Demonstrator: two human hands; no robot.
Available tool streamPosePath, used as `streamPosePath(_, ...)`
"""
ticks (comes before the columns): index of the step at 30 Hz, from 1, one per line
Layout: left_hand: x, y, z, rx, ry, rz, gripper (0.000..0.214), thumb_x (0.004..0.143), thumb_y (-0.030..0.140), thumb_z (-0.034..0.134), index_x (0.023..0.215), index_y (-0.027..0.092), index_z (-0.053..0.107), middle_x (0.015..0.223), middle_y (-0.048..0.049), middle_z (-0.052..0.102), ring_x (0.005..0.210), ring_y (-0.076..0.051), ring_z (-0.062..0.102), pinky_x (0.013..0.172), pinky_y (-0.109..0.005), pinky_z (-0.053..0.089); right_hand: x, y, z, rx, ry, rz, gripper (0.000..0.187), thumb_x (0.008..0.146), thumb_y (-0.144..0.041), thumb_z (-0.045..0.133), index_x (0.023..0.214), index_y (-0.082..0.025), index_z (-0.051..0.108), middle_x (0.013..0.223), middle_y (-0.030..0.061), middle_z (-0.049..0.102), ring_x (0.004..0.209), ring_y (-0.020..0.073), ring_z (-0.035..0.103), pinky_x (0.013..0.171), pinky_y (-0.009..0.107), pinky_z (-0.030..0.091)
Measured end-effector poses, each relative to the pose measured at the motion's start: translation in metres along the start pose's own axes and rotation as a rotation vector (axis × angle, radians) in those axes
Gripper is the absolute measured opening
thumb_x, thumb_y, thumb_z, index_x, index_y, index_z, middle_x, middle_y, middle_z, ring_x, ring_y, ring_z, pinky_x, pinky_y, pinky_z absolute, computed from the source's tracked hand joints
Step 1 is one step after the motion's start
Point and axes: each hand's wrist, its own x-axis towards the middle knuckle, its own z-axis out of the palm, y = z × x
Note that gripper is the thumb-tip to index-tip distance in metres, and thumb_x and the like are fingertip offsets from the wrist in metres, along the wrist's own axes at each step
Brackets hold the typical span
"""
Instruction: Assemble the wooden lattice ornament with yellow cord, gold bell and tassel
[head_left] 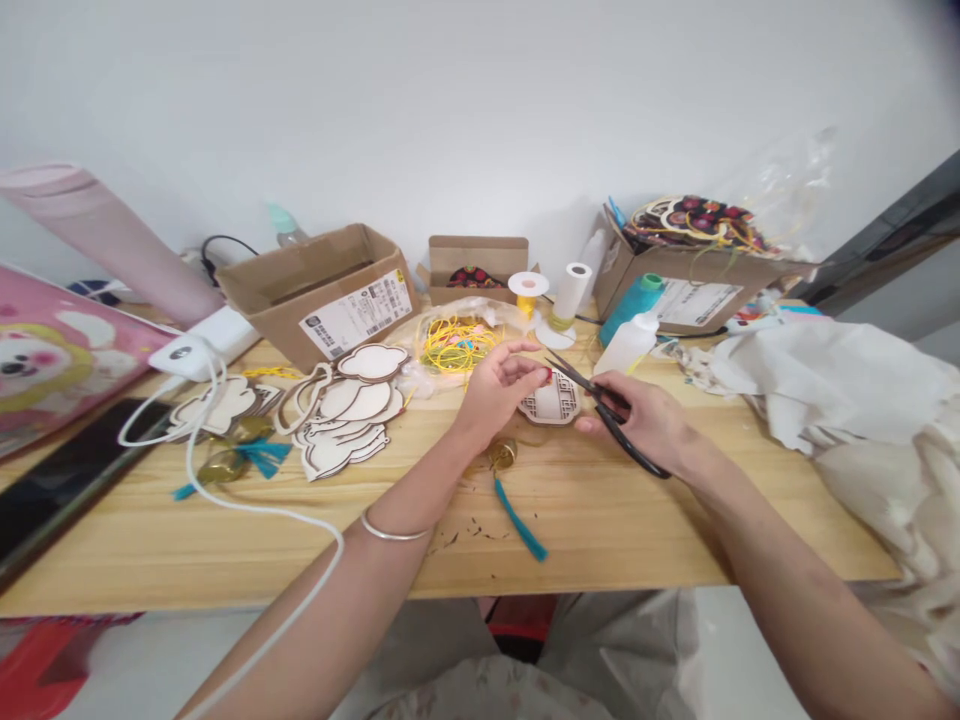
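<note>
The black scissors [624, 430] are in my right hand [649, 415], their blades slightly apart and pointing up and left. Close to the blade tips is my left hand [506, 385], thumb and fingers brought together. A small dark red spot shows at its thumb tip; I cannot make out what it is. Beneath both hands lies a wooden lattice-edged plaque [553, 402], partly covered by fingers and blades. Nearer to me, a brass-coloured bell [504, 454] with a teal tassel [520, 522] lies on the table.
Flat wooden shapes [349, 425] are piled left, beside a white cable [285, 512] and a phone-like dark slab [67, 490]. Behind stand an open carton [322, 300], yellow cord [457, 345], a teal thread cone [634, 308], and a white bottle [628, 345]. Pale cloth [847, 390] covers the right.
</note>
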Motion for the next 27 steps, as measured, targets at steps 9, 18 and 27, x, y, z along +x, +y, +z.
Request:
streamPosePath(9,0.002,-0.003,-0.002,0.039,-0.021,0.058,0.036,0.065,0.017,0.064,0.097,0.019,0.047,0.073,0.0019,0.063,0.070,-0.011,0.059,0.068,-0.024,0.045,-0.001,-0.008,0.006,-0.022,0.031,-0.059,0.024,0.070,-0.039,0.053,0.073,-0.016,0.058,0.051,-0.0030,0.043,0.046,0.0094,0.034,0.044,0.021,0.026)
streamPosePath(18,0.002,-0.003,-0.001,0.047,-0.015,0.065,0.034,0.065,0.016,0.064,0.095,0.018,0.048,0.071,0.0022,0.062,0.067,-0.010,0.059,0.066,-0.023,0.045,-0.001,-0.005,0.012,0.060,0.038,-0.061,0.027,0.071,-0.040,0.054,0.075,-0.014,0.062,0.049,-0.0040,0.039,0.046,0.0087,0.032,0.043,0.020,0.026)
streamPosePath(27,0.002,-0.003,-0.001,0.043,-0.012,0.059,0.033,0.064,0.016,0.064,0.094,0.018,0.049,0.069,0.0029,0.062,0.065,-0.009,0.058,0.064,-0.022,0.044,-0.002,-0.005,0.013,0.051,0.060,-0.052,0.026,0.070,-0.040,0.055,0.069,-0.014,0.062,0.048,-0.0045,0.037,0.047,0.0080,0.030,0.043,0.019,0.026)
